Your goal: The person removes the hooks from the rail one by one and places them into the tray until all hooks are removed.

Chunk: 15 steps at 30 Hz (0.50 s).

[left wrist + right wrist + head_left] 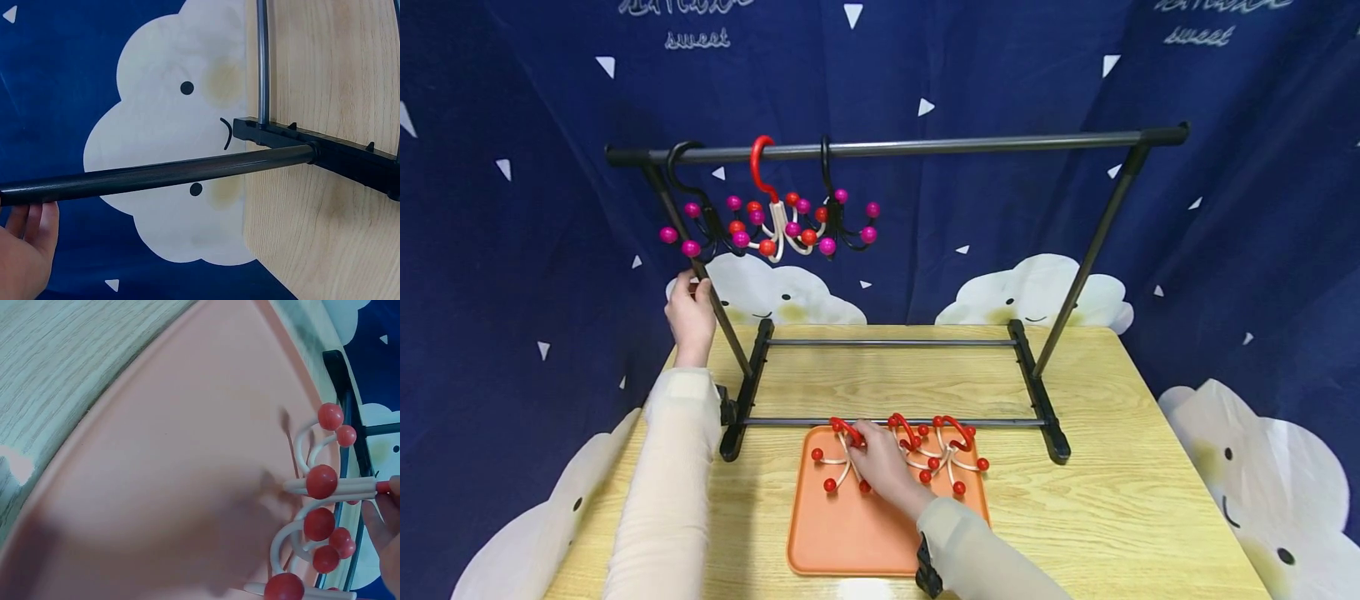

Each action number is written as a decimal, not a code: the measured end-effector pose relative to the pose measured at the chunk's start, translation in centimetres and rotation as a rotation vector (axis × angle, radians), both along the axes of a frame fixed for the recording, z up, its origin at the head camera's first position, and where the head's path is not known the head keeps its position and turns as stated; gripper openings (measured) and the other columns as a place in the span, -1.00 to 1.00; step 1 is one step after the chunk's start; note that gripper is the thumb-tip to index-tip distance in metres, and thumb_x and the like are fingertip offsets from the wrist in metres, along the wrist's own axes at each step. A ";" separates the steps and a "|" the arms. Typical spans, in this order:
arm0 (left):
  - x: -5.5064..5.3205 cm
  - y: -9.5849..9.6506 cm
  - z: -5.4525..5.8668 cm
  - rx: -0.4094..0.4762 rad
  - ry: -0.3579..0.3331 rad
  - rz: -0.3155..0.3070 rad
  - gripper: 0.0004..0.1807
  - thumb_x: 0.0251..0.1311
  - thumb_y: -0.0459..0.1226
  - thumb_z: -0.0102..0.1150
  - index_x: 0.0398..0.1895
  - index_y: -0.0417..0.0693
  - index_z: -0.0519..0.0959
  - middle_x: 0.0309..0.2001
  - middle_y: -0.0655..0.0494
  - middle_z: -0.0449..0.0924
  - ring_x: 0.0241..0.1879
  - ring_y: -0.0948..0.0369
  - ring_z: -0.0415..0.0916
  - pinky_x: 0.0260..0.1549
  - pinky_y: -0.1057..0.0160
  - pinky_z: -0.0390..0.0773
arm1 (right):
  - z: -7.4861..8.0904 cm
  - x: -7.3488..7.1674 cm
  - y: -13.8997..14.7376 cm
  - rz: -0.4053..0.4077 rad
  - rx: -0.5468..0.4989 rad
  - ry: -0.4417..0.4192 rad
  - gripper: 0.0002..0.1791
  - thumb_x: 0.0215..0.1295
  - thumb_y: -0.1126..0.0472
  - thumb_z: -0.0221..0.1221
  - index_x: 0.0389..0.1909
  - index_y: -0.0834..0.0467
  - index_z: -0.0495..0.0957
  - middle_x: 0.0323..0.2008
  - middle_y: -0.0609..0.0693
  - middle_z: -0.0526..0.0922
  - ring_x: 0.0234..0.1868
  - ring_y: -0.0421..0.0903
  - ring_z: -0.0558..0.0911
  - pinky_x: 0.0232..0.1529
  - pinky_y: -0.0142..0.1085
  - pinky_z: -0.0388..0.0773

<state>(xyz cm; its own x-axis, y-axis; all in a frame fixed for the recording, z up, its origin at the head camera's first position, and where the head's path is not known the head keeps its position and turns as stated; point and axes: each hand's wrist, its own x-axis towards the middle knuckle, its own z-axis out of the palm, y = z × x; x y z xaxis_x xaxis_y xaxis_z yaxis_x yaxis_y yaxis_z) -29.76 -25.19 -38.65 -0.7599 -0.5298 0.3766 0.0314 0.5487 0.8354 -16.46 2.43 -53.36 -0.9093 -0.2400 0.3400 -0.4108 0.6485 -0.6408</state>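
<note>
My left hand (691, 321) holds the left upright post (156, 177) of a black metal rack, its fingers against the post below the top rail. My right hand (883, 462) pinches the red hook (847, 431) of a white multi-arm hanger with red ball tips. In the right wrist view that hanger (356, 487) stands upright over the orange tray (850, 542), fingers at its hook's base. Two similar red-hooked hangers (953, 454) lie to its right on the tray, their arms overlapping.
From the left part of the rack's top rail (970, 146) hang two black hangers (833, 218) with pink balls and, between them, a white hanger (777, 218) with a red hook. The rack's feet (1037, 400) stand on the wooden table (1112, 500), behind the tray. A blue curtain (985, 67) backs everything.
</note>
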 end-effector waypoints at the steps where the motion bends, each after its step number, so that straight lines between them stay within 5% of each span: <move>1: 0.0 0.0 0.1 0.000 -0.003 0.000 -0.75 0.26 -0.22 -0.01 -0.04 -0.10 0.47 -0.16 -0.20 0.57 -0.10 -0.15 0.47 -0.08 -0.04 0.36 | 0.1 0.1 0.0 -0.006 0.001 -0.006 -0.83 -0.03 0.35 0.24 -0.51 0.04 0.45 -0.51 -0.13 0.54 -0.52 -0.27 0.41 -0.53 -0.49 0.33; 9: -0.1 0.1 0.2 0.004 -0.035 0.003 -0.74 0.28 -0.18 -0.04 -0.03 -0.05 0.46 -0.13 -0.16 0.57 -0.07 -0.12 0.46 -0.09 -0.04 0.36 | 2.9 0.4 0.2 0.023 -0.134 -0.103 -0.73 0.07 0.25 0.25 -0.18 0.12 0.48 -0.25 -0.02 0.63 -0.28 -0.17 0.60 -0.26 -0.36 0.53; 15: 0.2 0.4 0.1 0.006 -0.047 0.004 -0.73 0.29 -0.19 -0.06 -0.01 -0.06 0.45 -0.11 -0.17 0.57 -0.07 -0.12 0.47 -0.09 -0.05 0.36 | 5.5 -0.1 1.1 0.081 -0.299 -0.167 -0.77 0.14 0.30 0.20 -0.17 0.19 0.46 -0.18 0.09 0.59 -0.14 -0.07 0.63 -0.18 -0.39 0.56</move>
